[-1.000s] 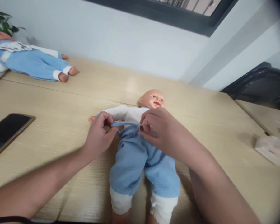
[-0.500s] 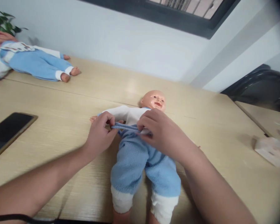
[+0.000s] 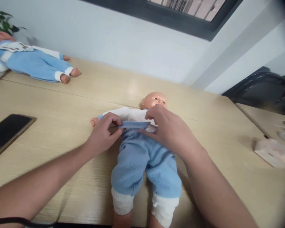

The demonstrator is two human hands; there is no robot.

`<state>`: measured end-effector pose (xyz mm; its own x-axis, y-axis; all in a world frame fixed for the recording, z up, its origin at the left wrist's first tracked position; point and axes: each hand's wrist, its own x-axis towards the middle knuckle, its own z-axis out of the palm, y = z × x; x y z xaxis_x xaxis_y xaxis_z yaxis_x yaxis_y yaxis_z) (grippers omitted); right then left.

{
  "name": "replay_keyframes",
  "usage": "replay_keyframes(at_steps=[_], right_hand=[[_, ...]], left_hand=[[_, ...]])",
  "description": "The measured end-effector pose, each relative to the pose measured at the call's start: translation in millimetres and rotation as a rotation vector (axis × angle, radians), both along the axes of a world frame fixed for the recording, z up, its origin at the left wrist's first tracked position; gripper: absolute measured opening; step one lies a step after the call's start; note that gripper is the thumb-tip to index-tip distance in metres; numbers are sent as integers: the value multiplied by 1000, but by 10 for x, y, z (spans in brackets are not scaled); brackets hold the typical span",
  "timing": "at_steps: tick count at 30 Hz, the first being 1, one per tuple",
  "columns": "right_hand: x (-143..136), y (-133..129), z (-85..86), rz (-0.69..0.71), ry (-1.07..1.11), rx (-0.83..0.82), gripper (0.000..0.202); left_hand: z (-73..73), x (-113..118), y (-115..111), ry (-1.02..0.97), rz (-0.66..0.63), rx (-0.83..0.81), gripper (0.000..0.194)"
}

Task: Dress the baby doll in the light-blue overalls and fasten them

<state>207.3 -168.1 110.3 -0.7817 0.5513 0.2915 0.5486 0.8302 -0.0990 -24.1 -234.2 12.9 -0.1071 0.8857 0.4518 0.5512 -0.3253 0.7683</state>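
A doll lies on its back on the table, wearing a white top and blue fleece trousers with white cuffs. At the left end of the trousers' raised upper edge, my left hand pinches the cloth between thumb and fingers. My right hand is curled round the right end, its thumb below the cloth. Between its fingers shows a white patch with a dark rim. This hand hides part of the doll's chest and chin.
A second doll in blue and white lies at the back left, near a plant. A phone rests on the table at left. On the right are a pale box-like object and black chairs.
The blue upper edge now lies flatter and wider between my hands. My right fingers have lifted and opened a little, showing more of the white patch. The view has shifted slightly.
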Motion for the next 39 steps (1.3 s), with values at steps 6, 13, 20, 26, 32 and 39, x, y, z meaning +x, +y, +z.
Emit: replay_keyframes(at_steps=[6, 13, 20, 26, 32, 39], right_hand=[[-113, -48, -12, 2, 55, -32, 22], [-69, -96, 64, 6, 101, -215, 15], [-75, -99, 62, 42, 121, -247, 36], [-165, -146, -12, -50, 100, -321, 44], [-133, -59, -47, -77, 271, -617, 46], [-103, 26, -76, -94, 319, -647, 34]], left_hand=[[9, -6, -11, -117, 17, -54, 11], [11, -65, -19, -329, -173, -208, 17], [-153, -124, 78, -733, -395, -398, 26], [-91, -97, 45, -606, -422, -368, 26], [-79, -38, 14, -363, -237, -294, 25], [-42, 2, -2, -54, -51, 39, 22]])
